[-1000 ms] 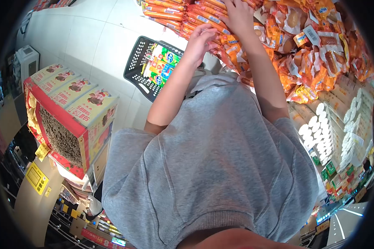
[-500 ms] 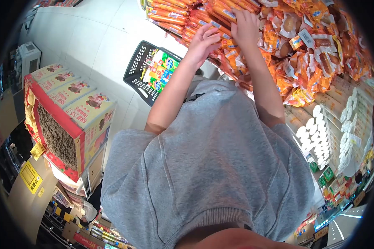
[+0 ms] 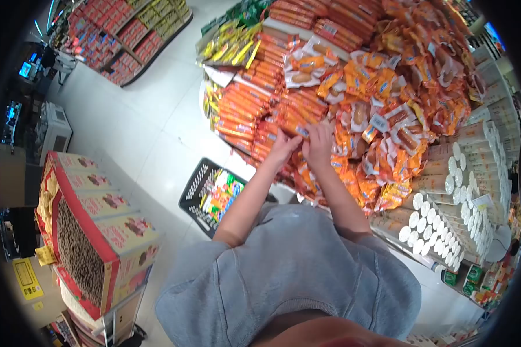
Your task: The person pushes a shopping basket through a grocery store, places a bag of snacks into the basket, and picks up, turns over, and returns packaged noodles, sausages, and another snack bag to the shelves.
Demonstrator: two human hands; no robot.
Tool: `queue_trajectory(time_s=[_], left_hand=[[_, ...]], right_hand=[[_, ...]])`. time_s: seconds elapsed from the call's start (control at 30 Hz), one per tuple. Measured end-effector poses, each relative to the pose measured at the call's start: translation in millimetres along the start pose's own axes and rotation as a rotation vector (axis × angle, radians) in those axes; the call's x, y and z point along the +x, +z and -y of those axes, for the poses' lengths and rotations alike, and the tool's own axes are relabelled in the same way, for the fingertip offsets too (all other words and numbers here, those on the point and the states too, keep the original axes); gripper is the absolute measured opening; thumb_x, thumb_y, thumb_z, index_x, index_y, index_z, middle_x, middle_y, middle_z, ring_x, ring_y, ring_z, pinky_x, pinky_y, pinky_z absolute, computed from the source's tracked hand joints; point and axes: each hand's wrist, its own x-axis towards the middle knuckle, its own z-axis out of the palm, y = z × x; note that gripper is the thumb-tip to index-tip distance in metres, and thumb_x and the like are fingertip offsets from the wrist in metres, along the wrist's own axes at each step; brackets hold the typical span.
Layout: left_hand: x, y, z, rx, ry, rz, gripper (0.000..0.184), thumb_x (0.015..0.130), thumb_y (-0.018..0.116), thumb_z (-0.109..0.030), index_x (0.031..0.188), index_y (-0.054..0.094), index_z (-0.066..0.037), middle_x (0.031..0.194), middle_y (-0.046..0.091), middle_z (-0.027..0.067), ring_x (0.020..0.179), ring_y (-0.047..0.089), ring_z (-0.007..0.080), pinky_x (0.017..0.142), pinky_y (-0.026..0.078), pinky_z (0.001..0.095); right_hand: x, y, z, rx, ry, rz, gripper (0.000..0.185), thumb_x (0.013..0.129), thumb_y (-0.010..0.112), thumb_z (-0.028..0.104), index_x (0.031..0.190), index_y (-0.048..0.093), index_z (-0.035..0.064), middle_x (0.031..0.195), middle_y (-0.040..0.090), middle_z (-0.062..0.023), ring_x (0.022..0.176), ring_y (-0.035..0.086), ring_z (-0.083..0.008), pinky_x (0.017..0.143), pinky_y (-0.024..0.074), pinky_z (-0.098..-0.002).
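A: So, head view: hands and sticks?

B: Orange sticks (image 3: 292, 117) lay in rows on the display, under and beside both hands. Left hand (image 3: 282, 149) was half curled, narrow, at the front rows. Right hand (image 3: 320, 143) was bent over the stick ends, close beside it. Couldn't tell if either gripped one.

A: Good handling there?

B: Wrappers looked slick and tightly packed, so my call: light fingertip pressure, along the rows, one hand steadying the neighbors. A hard push sideways risked a slide into the loose packs (image 3: 388, 87).

A: Basket (image 3: 194, 188)?

B: Floor, beside the left forearm. Elbows needed to stay high.
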Motion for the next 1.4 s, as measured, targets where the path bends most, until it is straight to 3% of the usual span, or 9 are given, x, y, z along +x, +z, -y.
queue_trajectory(time_s=[0.23, 0.47, 0.6, 0.7, 0.77, 0.83, 0.93, 1.3, 1.4], left_hand=[[-21.9, 33.9, -1.3, -0.062, 0.151, 0.035, 0.042, 0.086, 0.067, -0.009, 0.123, 0.048, -0.003, 0.115, 0.058, 0.0077, 0.104, 0.060, 0.0194, 0.088, 0.051, 0.0319], [-58.8, 48.2, 9.1, -0.167, -0.213, 0.097, 0.060, 0.089, 0.053, -0.052, 0.125, 0.048, -0.005, 0.120, 0.056, 0.0122, 0.109, 0.058, 0.0266, 0.095, 0.049, 0.0421], [-76.3, 85.2, 13.4, -0.243, -0.248, 0.104, 0.072, 0.083, 0.061, -0.051, 0.135, 0.040, -0.007, 0.126, 0.052, 0.0146, 0.116, 0.055, 0.0308, 0.100, 0.046, 0.0473], [-84.1, 109.0, 8.9, -0.353, -0.411, 0.227, 0.071, 0.079, 0.071, -0.030, 0.137, 0.038, -0.006, 0.129, 0.052, 0.0131, 0.118, 0.055, 0.0281, 0.097, 0.049, 0.0424], [-85.0, 123.8, 9.6, -0.085, -0.350, 0.297, 0.070, 0.077, 0.073, -0.027, 0.135, 0.041, -0.005, 0.124, 0.056, 0.0125, 0.111, 0.059, 0.0290, 0.094, 0.052, 0.0436], [-91.1, 154.2, -4.3, 0.051, -0.297, 0.451, 0.076, 0.076, 0.073, -0.009, 0.140, 0.033, -0.003, 0.127, 0.054, 0.0108, 0.115, 0.057, 0.0235, 0.096, 0.049, 0.0390], [-103.5, 197.1, -17.2, 0.332, -0.183, 0.514, 0.077, 0.075, 0.073, -0.005, 0.140, 0.031, -0.002, 0.127, 0.054, 0.0100, 0.114, 0.057, 0.0205, 0.096, 0.048, 0.0364], [-144.4, 256.3, 29.6, 0.465, -0.043, 0.449, 0.079, 0.074, 0.069, 0.001, 0.141, 0.027, -0.001, 0.133, 0.048, 0.0144, 0.123, 0.051, 0.0230, 0.104, 0.041, 0.0386], [-153.0, 260.8, 43.1, 0.585, 0.089, 0.431, 0.087, 0.073, 0.077, -0.011, 0.141, 0.023, -0.002, 0.123, 0.054, 0.0154, 0.108, 0.060, 0.0212, 0.088, 0.051, 0.0348]], right_hand=[[2.0, -42.2, 39.8, 0.036, 0.041, 0.053, 0.042, 0.064, 0.061, 0.001, 0.105, 0.059, 0.0059, 0.099, 0.055, -0.0122, 0.099, 0.051, -0.0337, 0.091, 0.0379, -0.0450], [-19.6, -104.8, 85.8, 0.067, 0.206, 0.124, 0.054, 0.077, 0.072, 0.016, 0.128, 0.054, 0.0048, 0.113, 0.051, -0.0125, 0.104, 0.051, -0.0307, 0.090, 0.0437, -0.0415], [-47.9, -150.6, 79.2, 0.206, 0.434, 0.089, 0.064, 0.077, 0.076, 0.022, 0.133, 0.049, 0.0057, 0.132, 0.041, -0.0149, 0.122, 0.046, -0.0312, 0.101, 0.0408, -0.0392], [-75.6, -174.9, 62.3, 0.355, 0.655, 0.067, 0.077, 0.079, 0.076, 0.026, 0.143, 0.035, 0.0071, 0.140, 0.036, -0.0159, 0.130, 0.040, -0.0304, 0.104, 0.0381, -0.0380], [-88.1, -186.7, 62.1, 0.965, 0.913, -0.025, 0.090, 0.078, 0.076, 0.020, 0.148, 0.021, 0.0051, 0.146, 0.032, -0.0159, 0.137, 0.033, -0.0287, 0.109, 0.0341, -0.0393], [-107.2, -190.9, 52.2, 1.004, 0.817, -0.045, 0.104, 0.074, 0.080, 0.020, 0.150, 0.011, 0.0035, 0.147, 0.031, -0.0141, 0.137, 0.032, -0.0242, 0.109, 0.0337, -0.0391], [-117.9, -204.9, 54.5, 1.054, 0.822, -0.102, 0.115, 0.067, 0.087, 0.024, 0.150, 0.010, 0.0033, 0.145, 0.034, -0.0129, 0.133, 0.038, -0.0224, 0.107, 0.0355, -0.0384], [-151.9, -259.7, 37.5, 0.963, 0.798, -0.132, 0.101, 0.068, 0.083, 0.012, 0.145, 0.019, 0.0018, 0.134, 0.045, -0.0122, 0.123, 0.048, -0.0208, 0.101, 0.0419, -0.0373], [-166.6, -263.7, 32.1, 0.960, 0.783, -0.117, 0.095, 0.068, 0.080, 0.008, 0.143, 0.022, 0.0031, 0.131, 0.046, -0.0122, 0.118, 0.052, -0.0204, 0.095, 0.0465, -0.0358]])
